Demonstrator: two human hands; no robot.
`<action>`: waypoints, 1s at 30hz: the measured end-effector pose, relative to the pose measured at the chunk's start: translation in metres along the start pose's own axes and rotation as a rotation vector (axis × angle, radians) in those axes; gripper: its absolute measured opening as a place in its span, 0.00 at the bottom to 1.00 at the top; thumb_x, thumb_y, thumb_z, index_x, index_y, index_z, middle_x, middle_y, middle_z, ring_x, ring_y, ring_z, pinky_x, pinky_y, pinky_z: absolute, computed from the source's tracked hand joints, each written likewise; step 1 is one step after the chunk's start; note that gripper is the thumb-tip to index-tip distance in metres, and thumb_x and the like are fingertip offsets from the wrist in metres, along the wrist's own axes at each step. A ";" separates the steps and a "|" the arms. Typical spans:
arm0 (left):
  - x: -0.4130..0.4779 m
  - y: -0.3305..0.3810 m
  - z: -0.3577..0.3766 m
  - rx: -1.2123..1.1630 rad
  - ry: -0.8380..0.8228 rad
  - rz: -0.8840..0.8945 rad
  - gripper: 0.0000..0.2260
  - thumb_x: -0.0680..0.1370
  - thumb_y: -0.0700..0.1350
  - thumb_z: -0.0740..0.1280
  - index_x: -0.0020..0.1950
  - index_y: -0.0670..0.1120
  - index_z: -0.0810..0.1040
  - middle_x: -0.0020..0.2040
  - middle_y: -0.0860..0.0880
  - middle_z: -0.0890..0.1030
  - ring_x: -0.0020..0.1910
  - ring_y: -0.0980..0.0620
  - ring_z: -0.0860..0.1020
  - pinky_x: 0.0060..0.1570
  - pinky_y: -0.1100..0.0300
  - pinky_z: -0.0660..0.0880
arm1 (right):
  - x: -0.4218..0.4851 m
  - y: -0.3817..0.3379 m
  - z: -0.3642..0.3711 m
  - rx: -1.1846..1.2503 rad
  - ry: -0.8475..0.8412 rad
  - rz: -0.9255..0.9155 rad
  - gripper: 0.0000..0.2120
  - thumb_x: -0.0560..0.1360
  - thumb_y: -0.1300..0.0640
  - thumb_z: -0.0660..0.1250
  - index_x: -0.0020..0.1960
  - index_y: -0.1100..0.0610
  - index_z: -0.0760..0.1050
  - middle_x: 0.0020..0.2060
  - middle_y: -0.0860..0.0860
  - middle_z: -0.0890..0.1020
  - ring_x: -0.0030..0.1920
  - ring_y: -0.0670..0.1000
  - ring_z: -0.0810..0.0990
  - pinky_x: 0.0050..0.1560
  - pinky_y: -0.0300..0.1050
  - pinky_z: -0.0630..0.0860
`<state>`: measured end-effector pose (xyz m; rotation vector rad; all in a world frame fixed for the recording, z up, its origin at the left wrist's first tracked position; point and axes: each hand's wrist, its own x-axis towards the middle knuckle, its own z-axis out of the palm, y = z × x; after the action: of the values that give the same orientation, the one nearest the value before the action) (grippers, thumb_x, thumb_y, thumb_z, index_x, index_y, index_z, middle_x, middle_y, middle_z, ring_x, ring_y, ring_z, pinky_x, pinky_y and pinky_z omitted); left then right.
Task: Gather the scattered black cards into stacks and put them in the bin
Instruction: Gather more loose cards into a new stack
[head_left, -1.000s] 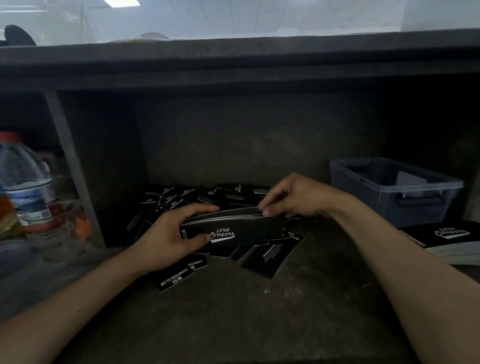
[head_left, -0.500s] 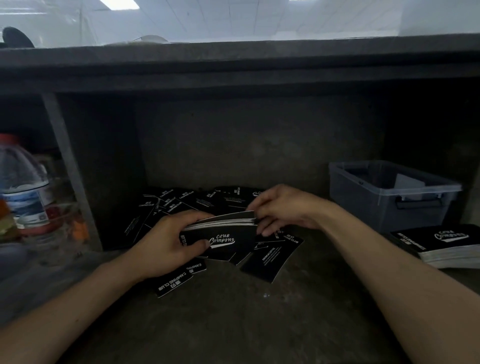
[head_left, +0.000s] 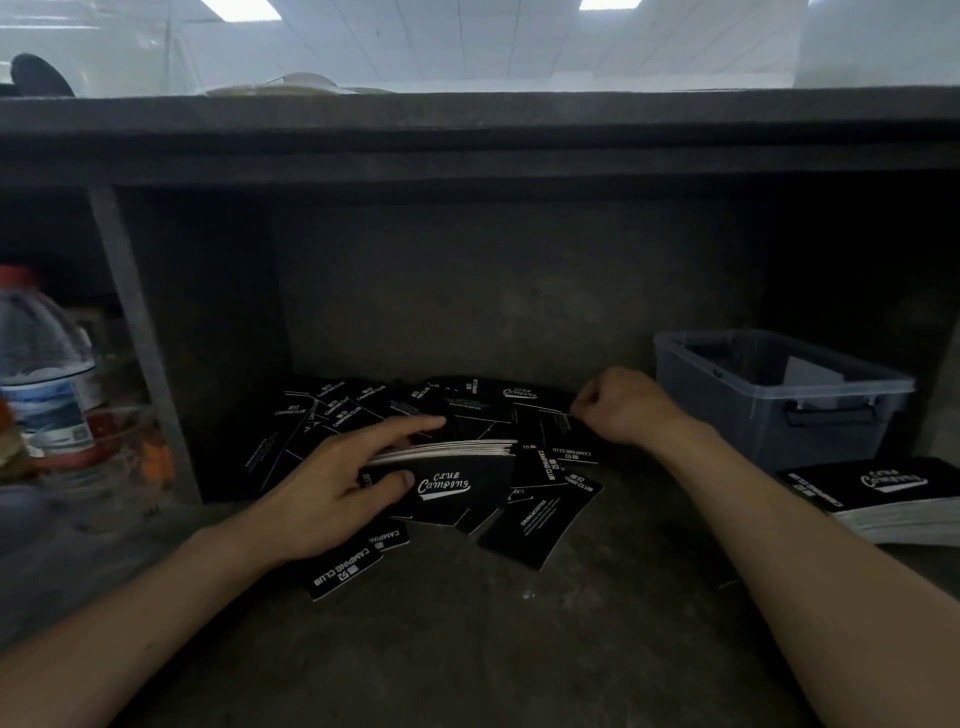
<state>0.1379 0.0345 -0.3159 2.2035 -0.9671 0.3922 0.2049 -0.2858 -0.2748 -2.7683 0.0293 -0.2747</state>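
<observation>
Black cards with white "Camping Club" print lie scattered (head_left: 374, 410) across the dark shelf floor under a low overhang. My left hand (head_left: 332, 488) grips a thick stack of cards (head_left: 457, 467) at its left end, thumb on the front face and index finger along the top. My right hand (head_left: 618, 410) is farther back and to the right, fingers curled and pinching the corner of a loose card (head_left: 550, 423) in the pile. A grey plastic bin (head_left: 779, 395) stands at the right. In front of the bin lies another stack of cards (head_left: 893, 499).
A plastic water bottle (head_left: 44, 384) with a red cap stands at the far left behind a shelf divider (head_left: 135, 332). The shelf's back wall is close behind the cards and the overhang is low. Bare shelf floor (head_left: 467, 649) shows in front of the cards.
My right hand has left the top of the held stack and moved back and right to a loose card. My left hand still holds the stack in about the same place.
</observation>
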 end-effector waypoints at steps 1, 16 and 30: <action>0.000 0.000 0.000 -0.014 0.004 -0.009 0.22 0.81 0.41 0.67 0.70 0.62 0.72 0.56 0.59 0.81 0.54 0.56 0.82 0.50 0.64 0.79 | -0.001 0.000 0.003 -0.025 -0.009 0.048 0.20 0.71 0.38 0.70 0.49 0.55 0.80 0.46 0.51 0.81 0.48 0.53 0.80 0.45 0.41 0.73; 0.002 0.000 0.003 -0.077 0.024 -0.008 0.12 0.78 0.48 0.67 0.61 0.58 0.76 0.52 0.54 0.83 0.50 0.54 0.83 0.48 0.67 0.77 | -0.017 0.006 -0.042 0.942 -0.158 0.267 0.09 0.77 0.71 0.62 0.50 0.59 0.75 0.42 0.56 0.80 0.36 0.51 0.81 0.27 0.39 0.80; 0.001 0.005 0.005 0.003 0.090 -0.023 0.22 0.74 0.35 0.75 0.63 0.53 0.75 0.58 0.55 0.79 0.60 0.54 0.78 0.60 0.61 0.75 | -0.029 -0.029 -0.027 0.723 0.200 -0.378 0.11 0.64 0.61 0.80 0.41 0.59 0.80 0.36 0.57 0.84 0.34 0.46 0.80 0.37 0.38 0.75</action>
<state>0.1351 0.0284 -0.3168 2.1776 -0.8931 0.4784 0.1711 -0.2668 -0.2451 -2.0025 -0.4544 -0.5358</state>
